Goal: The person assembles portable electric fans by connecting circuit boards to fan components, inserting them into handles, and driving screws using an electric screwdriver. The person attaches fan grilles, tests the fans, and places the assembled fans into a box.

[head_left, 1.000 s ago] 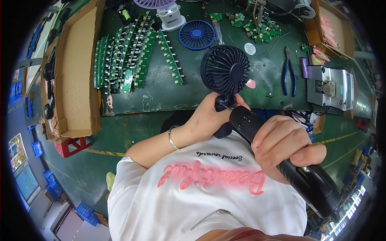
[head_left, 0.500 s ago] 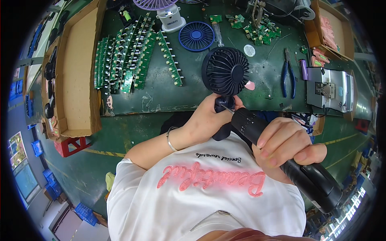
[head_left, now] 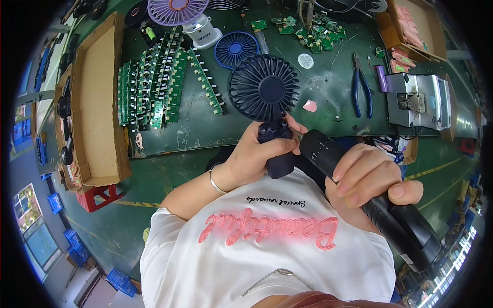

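A dark navy handheld fan (head_left: 271, 90) is gripped around its handle by my left hand (head_left: 251, 149), its round grille tilted toward the far side over the bench edge. My right hand (head_left: 367, 174) is wrapped round a black electric screwdriver (head_left: 321, 151), which slants from lower right up toward the fan's neck. The driver's nose is close beside the fingers of my left hand; whether its tip touches the fan I cannot make out. On the bench beyond the fan lies a blue round fan grille (head_left: 236, 49).
Rows of green circuit boards (head_left: 159, 82) lie on the left of the bench, beside a long cardboard box (head_left: 100, 102). A purple fan (head_left: 177, 10) stands at the back. Blue-handled pliers (head_left: 361, 87), a purple battery (head_left: 380, 78) and a grey metal fixture (head_left: 418, 100) lie right.
The fan has turned in my left hand and shifted left, showing more of its grille and handle. My right hand with the screwdriver has moved slightly, its nose now apart from where it was.
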{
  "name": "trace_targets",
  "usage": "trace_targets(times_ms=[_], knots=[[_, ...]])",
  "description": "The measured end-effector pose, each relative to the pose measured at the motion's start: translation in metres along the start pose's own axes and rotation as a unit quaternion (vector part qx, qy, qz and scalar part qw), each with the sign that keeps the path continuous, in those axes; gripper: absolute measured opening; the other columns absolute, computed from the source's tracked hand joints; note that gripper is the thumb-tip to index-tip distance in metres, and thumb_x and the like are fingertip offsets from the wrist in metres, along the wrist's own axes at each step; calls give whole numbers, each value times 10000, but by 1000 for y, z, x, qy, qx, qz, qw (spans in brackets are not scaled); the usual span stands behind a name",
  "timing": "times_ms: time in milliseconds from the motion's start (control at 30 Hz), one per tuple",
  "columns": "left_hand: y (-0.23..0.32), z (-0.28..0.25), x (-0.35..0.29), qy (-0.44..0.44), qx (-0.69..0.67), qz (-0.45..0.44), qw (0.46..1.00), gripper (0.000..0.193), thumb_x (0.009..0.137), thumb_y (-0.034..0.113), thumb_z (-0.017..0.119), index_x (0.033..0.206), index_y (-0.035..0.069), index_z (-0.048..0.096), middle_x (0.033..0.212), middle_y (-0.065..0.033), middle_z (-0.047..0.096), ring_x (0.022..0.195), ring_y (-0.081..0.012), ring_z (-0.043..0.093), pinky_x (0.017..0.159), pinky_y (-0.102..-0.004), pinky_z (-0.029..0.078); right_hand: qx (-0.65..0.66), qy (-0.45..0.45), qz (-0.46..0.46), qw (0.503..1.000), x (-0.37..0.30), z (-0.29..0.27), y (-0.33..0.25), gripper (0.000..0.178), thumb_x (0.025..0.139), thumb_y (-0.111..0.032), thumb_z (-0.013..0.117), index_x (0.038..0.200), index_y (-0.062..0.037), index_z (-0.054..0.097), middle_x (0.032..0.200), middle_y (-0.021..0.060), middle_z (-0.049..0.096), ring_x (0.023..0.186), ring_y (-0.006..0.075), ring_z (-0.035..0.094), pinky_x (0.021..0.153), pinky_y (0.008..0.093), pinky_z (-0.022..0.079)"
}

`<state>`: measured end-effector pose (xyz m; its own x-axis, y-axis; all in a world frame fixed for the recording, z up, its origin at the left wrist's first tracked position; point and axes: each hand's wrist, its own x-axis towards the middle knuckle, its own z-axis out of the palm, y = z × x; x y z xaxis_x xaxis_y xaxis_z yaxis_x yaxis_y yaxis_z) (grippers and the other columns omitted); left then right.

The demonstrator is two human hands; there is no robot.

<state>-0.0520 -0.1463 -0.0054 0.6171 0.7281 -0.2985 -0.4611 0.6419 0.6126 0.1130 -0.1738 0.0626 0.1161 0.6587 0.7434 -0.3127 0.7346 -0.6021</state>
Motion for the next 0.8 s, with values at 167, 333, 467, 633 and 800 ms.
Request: trace_targets(times_ms=[167,333,467,633,800], knots=[[0,5,0,5,87,19,996,269,825,-21,580,1091,-2,546,896,-53,583,836,-135,596,800,-293,485,41,11,18,999,0,-6,-1,179,941,-177,516,988,-34,419,758,164,607,607,281,584,567,426,511],[2,7,-2,22,122,33,992,268,830,-44,577,1094,-13,542,874,-40,574,837,-128,590,806,-290,485,75,33,25,996,-1,-7,1,211,964,-232,476,972,-30,418,775,191,608,629,296,582,587,448,501],[4,9,0,28,87,6,996,278,823,-34,582,1097,-14,541,877,-37,575,828,-128,586,797,-278,477,62,9,21,998,0,-14,3,194,951,-199,504,957,-28,413,758,182,608,622,283,583,580,432,508],[3,7,4,34,9,-43,998,343,804,-13,582,1142,-29,530,892,-56,598,827,-131,581,787,-267,461,50,21,34,998,2,-13,7,197,942,-183,525,943,-32,399,701,160,594,592,266,573,560,419,503],[10,1,3,-47,-44,-3,998,493,786,26,538,1269,-50,469,966,-94,624,811,-140,564,775,-283,451,-124,125,-73,982,17,-66,16,987,661,-919,359,1072,-46,568,696,93,533,633,230,515,635,380,421]])
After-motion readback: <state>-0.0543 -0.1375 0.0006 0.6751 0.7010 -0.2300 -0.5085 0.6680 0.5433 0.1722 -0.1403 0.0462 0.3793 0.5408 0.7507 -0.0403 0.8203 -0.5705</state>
